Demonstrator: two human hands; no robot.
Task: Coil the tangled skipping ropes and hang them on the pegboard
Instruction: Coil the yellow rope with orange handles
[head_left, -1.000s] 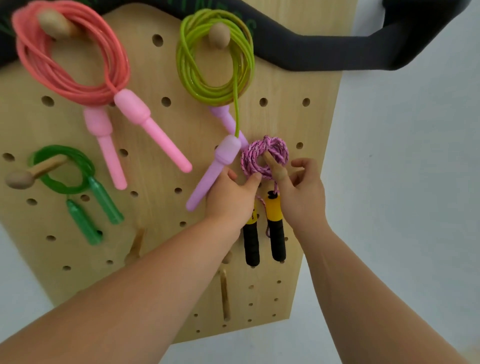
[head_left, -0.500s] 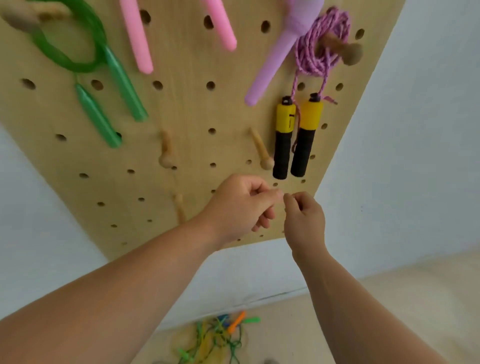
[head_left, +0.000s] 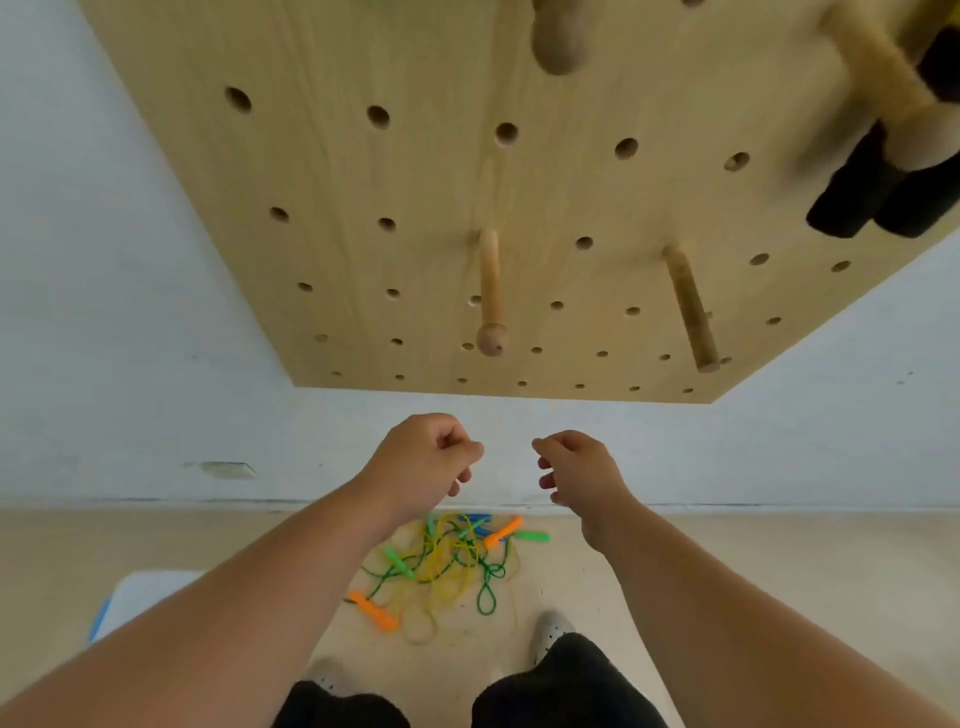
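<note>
A tangle of green and yellow skipping ropes (head_left: 447, 564) with orange and green handles lies on the floor by the wall, below my hands. The wooden pegboard (head_left: 415, 182) fills the top of the view. At its right edge hang the black handle ends (head_left: 872, 192) of a rope. Two bare pegs (head_left: 491, 291) (head_left: 691, 312) stick out low on the board. My left hand (head_left: 421, 462) is curled into a loose fist and holds nothing. My right hand (head_left: 582, 473) has loosely bent fingers and is empty. Both hands are in the air below the board's lower edge, a little apart.
A white and blue flat thing (head_left: 140, 597) lies on the floor at the left. My feet (head_left: 550, 629) stand just in front of the tangle. A wall plate (head_left: 228, 470) sits low on the white wall.
My hands have let go of the pink rope hung on its peg and dropped below the board. My view has tilted down to the floor and the tangle.
</note>
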